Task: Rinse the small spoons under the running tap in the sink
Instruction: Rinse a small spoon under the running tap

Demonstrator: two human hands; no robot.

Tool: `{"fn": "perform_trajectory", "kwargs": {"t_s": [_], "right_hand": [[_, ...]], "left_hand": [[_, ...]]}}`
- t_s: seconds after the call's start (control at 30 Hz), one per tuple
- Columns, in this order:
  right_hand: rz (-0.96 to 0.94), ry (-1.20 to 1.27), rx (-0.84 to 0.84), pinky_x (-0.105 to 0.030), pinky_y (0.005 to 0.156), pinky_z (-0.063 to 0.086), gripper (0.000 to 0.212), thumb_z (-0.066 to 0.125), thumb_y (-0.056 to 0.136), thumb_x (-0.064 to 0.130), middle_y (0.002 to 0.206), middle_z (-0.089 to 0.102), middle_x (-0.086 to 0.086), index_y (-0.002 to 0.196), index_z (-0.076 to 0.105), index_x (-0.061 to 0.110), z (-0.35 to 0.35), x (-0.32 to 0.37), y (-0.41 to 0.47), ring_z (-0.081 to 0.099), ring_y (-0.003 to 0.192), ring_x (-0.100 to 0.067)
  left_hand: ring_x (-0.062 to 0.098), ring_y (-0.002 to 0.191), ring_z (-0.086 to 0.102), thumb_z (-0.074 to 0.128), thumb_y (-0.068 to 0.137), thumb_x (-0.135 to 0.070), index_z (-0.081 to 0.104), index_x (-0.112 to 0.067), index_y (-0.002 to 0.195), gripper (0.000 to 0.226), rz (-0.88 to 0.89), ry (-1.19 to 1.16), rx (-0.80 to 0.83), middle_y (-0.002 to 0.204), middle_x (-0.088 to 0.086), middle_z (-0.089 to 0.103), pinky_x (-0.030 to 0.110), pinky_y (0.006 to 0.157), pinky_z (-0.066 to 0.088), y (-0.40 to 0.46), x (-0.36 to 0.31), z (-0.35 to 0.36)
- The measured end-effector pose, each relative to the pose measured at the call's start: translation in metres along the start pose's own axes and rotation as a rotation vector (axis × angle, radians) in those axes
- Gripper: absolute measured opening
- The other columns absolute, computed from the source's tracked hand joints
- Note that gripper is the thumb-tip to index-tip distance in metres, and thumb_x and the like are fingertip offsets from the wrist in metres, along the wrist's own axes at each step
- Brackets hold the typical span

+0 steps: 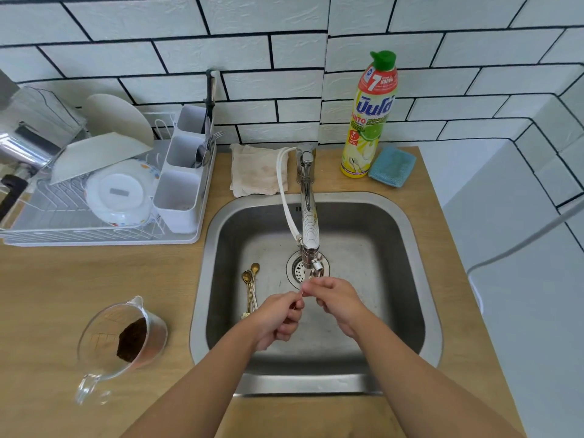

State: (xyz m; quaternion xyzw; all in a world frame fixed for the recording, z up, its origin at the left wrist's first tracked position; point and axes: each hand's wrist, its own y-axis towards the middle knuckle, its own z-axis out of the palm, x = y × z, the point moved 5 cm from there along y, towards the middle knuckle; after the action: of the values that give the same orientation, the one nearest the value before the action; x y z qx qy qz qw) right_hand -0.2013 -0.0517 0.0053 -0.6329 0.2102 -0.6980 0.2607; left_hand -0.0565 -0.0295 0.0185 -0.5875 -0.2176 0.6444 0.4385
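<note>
Both hands are over the steel sink (407,248), just below the spout of the chrome tap (309,222). My left hand (279,316) grips the handle of a small spoon (304,288). My right hand (335,295) pinches the spoon's upper end under the spout, where a thin stream of water falls. The spoon is mostly hidden by the fingers. Several small gold spoons (250,287) lie together on the sink floor to the left of the drain (298,268).
A dish rack (94,197) with plates, a bowl and a cutlery caddy stands at back left. A glass measuring jug (123,338) with dark grounds sits on the wooden counter front left. Dish soap bottle (371,118), blue sponge (392,165) and a cloth (257,170) lie behind the sink.
</note>
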Motion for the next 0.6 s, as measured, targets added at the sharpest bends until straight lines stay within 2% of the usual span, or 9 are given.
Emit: {"fn": "perform_trajectory", "kwargs": {"t_s": [0.07,0.13,0.2,0.23,0.37,0.47,0.53,0.57,0.6], "right_hand": [[0.009,0.069,-0.079,-0.018,0.054,0.036,0.008,0.081,0.082,0.029,0.087,0.081,0.002,0.076,0.083,0.023,-0.005,0.002,0.004,0.041,0.058,-0.006],[0.015,0.088,-0.103,-0.019,0.056,0.036,0.008,0.081,0.082,0.028,0.086,0.079,0.007,0.074,0.082,0.026,-0.005,0.0,0.005,0.043,0.061,-0.007],[0.026,-0.003,-0.009,-0.016,0.056,0.038,0.003,0.084,0.08,0.026,0.072,0.073,0.015,0.081,0.081,0.025,0.005,-0.002,0.002,0.049,0.059,-0.001],[0.033,-0.045,0.027,-0.015,0.055,0.039,0.008,0.084,0.079,0.025,0.069,0.071,0.016,0.086,0.081,0.023,0.008,-0.003,0.001,0.051,0.058,0.001],[0.072,0.063,-0.126,-0.022,0.056,0.033,0.007,0.083,0.082,0.024,0.081,0.074,0.009,0.084,0.078,0.019,-0.01,0.005,0.009,0.045,0.064,-0.008],[0.092,-0.016,-0.025,-0.025,0.06,0.035,0.011,0.084,0.082,0.025,0.071,0.071,0.015,0.091,0.079,0.021,0.0,0.004,0.006,0.047,0.07,-0.01],[0.075,-0.079,0.047,-0.021,0.059,0.039,0.011,0.084,0.082,0.024,0.07,0.072,0.016,0.092,0.08,0.021,0.009,0.003,0.004,0.049,0.069,-0.008],[0.064,-0.064,0.028,-0.02,0.056,0.038,0.004,0.082,0.083,0.024,0.073,0.074,0.014,0.085,0.081,0.022,0.008,0.006,0.004,0.047,0.066,-0.008],[0.054,-0.026,-0.017,-0.019,0.053,0.035,0.009,0.08,0.085,0.025,0.076,0.075,0.013,0.077,0.081,0.023,0.005,0.007,0.007,0.044,0.064,-0.008]], "left_hand": [[0.012,0.043,0.021,0.043,0.093,-0.027,0.048,-0.022,0.075,0.019,0.028,0.07,-0.012,0.056,-0.005,0.04,0.024,0.041,0.015,-0.002,-0.003,-0.001],[0.012,0.04,0.029,0.043,0.096,-0.026,0.052,-0.017,0.084,0.017,0.088,0.207,-0.045,0.064,0.001,0.058,0.022,0.041,0.019,-0.003,-0.007,-0.001],[0.013,0.038,0.032,0.043,0.102,-0.03,0.057,-0.013,0.09,0.025,0.136,0.314,-0.084,0.073,0.005,0.068,0.021,0.04,0.022,-0.004,-0.008,-0.003],[0.013,0.038,0.031,0.044,0.104,-0.032,0.059,-0.012,0.092,0.028,0.147,0.35,-0.101,0.072,0.005,0.069,0.02,0.039,0.022,-0.004,-0.007,-0.004],[0.013,0.039,0.03,0.047,0.105,-0.032,0.059,-0.004,0.103,0.03,0.161,0.423,-0.115,0.065,0.003,0.065,0.023,0.04,0.025,-0.007,-0.007,-0.006],[0.011,0.04,0.03,0.044,0.106,-0.033,0.057,-0.004,0.107,0.032,0.156,0.448,-0.096,0.069,0.004,0.061,0.023,0.041,0.025,-0.01,-0.007,-0.005],[0.009,0.043,0.029,0.041,0.107,-0.034,0.056,-0.006,0.101,0.032,0.145,0.415,-0.079,0.069,0.003,0.054,0.022,0.042,0.023,-0.01,-0.007,-0.004],[0.009,0.044,0.028,0.04,0.107,-0.034,0.053,-0.009,0.095,0.03,0.126,0.376,-0.08,0.068,0.001,0.05,0.022,0.043,0.022,-0.009,-0.007,-0.003],[0.009,0.045,0.027,0.038,0.106,-0.032,0.049,-0.013,0.089,0.028,0.101,0.324,-0.085,0.065,0.0,0.047,0.022,0.043,0.02,-0.009,-0.007,-0.003]]}}
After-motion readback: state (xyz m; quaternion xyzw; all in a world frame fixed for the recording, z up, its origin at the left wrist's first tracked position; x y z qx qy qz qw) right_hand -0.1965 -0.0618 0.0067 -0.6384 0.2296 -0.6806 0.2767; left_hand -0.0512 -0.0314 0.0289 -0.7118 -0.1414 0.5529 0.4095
